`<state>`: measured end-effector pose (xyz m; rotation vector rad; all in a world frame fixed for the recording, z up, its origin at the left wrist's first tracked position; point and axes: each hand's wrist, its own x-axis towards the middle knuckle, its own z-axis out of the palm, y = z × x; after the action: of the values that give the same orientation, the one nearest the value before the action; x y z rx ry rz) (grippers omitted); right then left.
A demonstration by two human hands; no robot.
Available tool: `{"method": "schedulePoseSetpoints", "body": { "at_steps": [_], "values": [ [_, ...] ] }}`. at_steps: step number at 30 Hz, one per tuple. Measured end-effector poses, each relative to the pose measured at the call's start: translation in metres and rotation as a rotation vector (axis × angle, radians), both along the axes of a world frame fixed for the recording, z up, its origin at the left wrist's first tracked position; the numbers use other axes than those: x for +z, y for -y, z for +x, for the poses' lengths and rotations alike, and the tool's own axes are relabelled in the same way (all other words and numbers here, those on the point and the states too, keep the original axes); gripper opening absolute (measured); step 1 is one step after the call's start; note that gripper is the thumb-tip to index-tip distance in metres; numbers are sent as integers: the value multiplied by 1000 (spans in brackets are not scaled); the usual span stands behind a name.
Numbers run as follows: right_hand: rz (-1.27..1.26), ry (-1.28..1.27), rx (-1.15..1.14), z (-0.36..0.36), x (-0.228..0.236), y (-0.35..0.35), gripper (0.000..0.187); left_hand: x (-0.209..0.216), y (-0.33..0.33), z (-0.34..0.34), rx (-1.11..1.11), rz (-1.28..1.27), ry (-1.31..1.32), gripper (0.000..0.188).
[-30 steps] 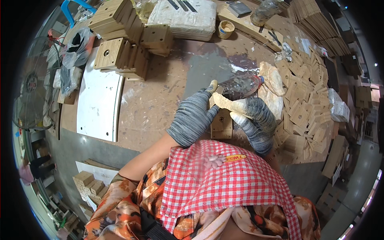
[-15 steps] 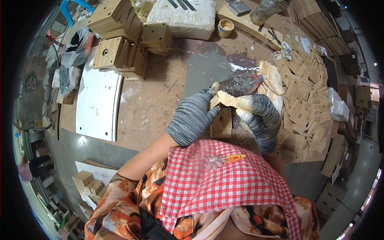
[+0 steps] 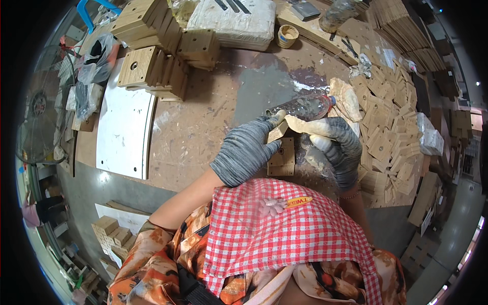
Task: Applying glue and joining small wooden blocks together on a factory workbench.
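A worker's left hand (image 3: 241,150), in a grey-striped knit glove with pale fingertips, grips a small, light-brown, angular wooden block (image 3: 277,133) above the brown, paint-stained tabletop (image 3: 203,127), in front of the worker's chest. The right hand (image 3: 341,150), gloved to match, pinches a crumpled cream cloth-like strip (image 3: 300,125) whose free end meets the block's upper edge; how hard it presses cannot be told. Just below the block lies a flat, light-brown wooden piece with a dark hole (image 3: 284,169), and beyond the hands a clear plastic bottle with a blue cap (image 3: 310,107) rests on its side.

Good work here would seem to call for a steady left grip, fingers clear of the edge being rubbed, and short, even strokes along the grain. A clean fold of the strip should help keep grime off the wood; too much force could twist the block loose. The bottle, close to the knuckles, looks easy to knock.

Writing is scarce. A yellow oval badge (image 3: 298,202) bears dark lettering on a red-and-white checked fabric apron (image 3: 284,234), beside a pale flower-shaped patch (image 3: 273,206). The bottle has a reddish band near its cap, but no print on it can be made out. The block shows no visible marking.
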<state>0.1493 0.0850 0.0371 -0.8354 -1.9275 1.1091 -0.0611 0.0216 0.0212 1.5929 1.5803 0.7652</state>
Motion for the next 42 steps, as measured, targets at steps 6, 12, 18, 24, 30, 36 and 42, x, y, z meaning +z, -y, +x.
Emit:
{"method": "schedulePoseSetpoints", "body": {
  "at_steps": [6,12,18,24,30,36,42],
  "values": [
    [-60,15,88,1,0,5,17,3,1,-1,-17,95,8,45],
    [38,48,122,9,1,5,19,5,0,-2,-9,21,3,47],
    [47,37,95,5,1,4,20,6,-2,-2,-43,67,47,48],
    [81,62,131,6,2,6,19,7,-2,-4,-28,11,-12,49],
    [43,83,124,10,1,4,18,7,-2,-4,-44,43,-39,50],
    [82,80,130,10,0,7,21,4,-1,-5,-9,74,-4,50],
    [78,68,108,8,0,10,21,7,-3,-5,-33,62,-80,51]
  ]
}}
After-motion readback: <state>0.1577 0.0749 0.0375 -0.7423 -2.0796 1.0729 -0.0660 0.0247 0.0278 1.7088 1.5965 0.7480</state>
